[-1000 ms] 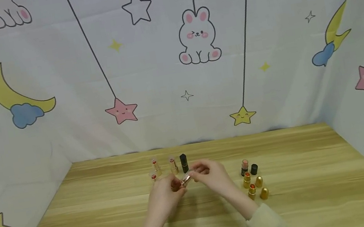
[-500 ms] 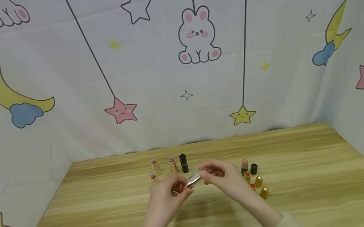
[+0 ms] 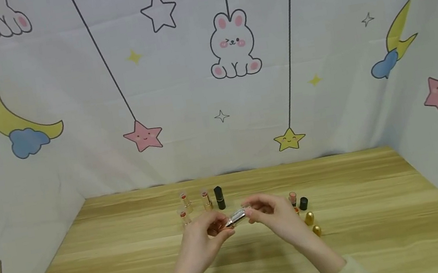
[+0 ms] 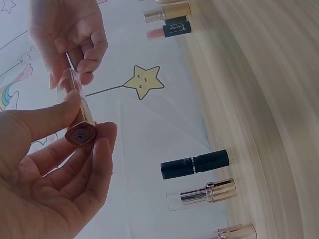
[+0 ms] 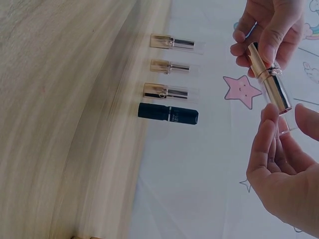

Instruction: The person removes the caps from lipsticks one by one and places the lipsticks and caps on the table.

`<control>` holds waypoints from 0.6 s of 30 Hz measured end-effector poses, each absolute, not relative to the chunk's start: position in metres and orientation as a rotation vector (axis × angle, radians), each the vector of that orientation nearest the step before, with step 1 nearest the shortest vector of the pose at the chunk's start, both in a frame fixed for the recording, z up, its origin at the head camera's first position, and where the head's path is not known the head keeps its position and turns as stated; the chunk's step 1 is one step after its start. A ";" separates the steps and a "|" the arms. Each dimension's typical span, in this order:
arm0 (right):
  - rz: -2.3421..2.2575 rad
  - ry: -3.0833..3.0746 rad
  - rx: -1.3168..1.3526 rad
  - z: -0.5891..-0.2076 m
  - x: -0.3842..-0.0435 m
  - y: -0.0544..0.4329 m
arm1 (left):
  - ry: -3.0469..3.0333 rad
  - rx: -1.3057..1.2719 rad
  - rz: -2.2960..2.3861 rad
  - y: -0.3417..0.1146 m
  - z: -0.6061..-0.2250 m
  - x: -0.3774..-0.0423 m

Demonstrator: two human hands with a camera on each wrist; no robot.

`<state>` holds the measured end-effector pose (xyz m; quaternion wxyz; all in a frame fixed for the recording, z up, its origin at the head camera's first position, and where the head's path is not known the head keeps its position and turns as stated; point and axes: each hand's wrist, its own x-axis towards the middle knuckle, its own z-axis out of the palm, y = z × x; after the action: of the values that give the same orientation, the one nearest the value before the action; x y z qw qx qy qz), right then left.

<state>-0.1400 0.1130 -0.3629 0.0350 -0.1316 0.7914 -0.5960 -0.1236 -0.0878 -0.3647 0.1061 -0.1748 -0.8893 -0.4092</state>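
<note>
In the head view, my left hand (image 3: pixel 201 244) pinches the gold base of a lipstick (image 3: pixel 237 217) between thumb and fingers, above the middle of the table. The lipstick lies tilted, its far end toward my right hand (image 3: pixel 277 218). In the right wrist view, a clear lipstick cap (image 5: pixel 285 124) shows at that end, with the right thumb and curled fingers around it. A round label (image 4: pixel 83 135) on the lipstick's bottom faces the left wrist camera. The left fingertips hide part of the base.
Several clear-capped lipsticks (image 3: pixel 206 200) stand back left, beside a black lipstick (image 3: pixel 220 198). On the right stand a coral lipstick (image 3: pixel 293 198), a black cap (image 3: pixel 303 203) and gold caps (image 3: pixel 309 218). My right hand partly hides gold lipsticks there. A printed curtain (image 3: pixel 203 148) borders the table (image 3: pixel 134 255).
Both hands have moved right with the lipstick, the right hand farther, so more of the lipstick shows between them. The right hand now covers more of the gold lipsticks.
</note>
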 end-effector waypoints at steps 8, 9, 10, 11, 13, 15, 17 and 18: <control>-1.839 2.448 -0.422 -0.363 -0.139 0.113 | -2.630 -0.497 -1.232 -0.088 -0.365 -0.122; -1.838 2.448 -0.423 -0.363 -0.139 0.113 | -2.634 -0.496 -1.233 -0.087 -0.365 -0.122; -1.838 2.447 -0.424 -0.363 -0.139 0.114 | -2.636 -0.495 -1.235 -0.087 -0.365 -0.122; -1.838 2.446 -0.422 -0.363 -0.139 0.114 | -2.638 -0.495 -1.236 -0.087 -0.365 -0.122; -1.838 2.445 -0.415 -0.363 -0.139 0.114 | -2.641 -0.494 -1.242 -0.087 -0.365 -0.121; -1.842 2.445 -0.408 -0.363 -0.138 0.114 | -2.642 -0.492 -1.249 -0.087 -0.365 -0.121; -1.846 2.443 -0.407 -0.363 -0.138 0.115 | -2.644 -0.492 -1.254 -0.087 -0.365 -0.121; -1.847 2.442 -0.409 -0.363 -0.138 0.115 | -2.645 -0.492 -1.256 -0.087 -0.365 -0.121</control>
<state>-0.1380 0.1148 -0.3634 0.0264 -0.1323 0.7903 -0.5976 -0.1210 -0.0866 -0.3650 0.0860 -0.1652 -0.8875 -0.4214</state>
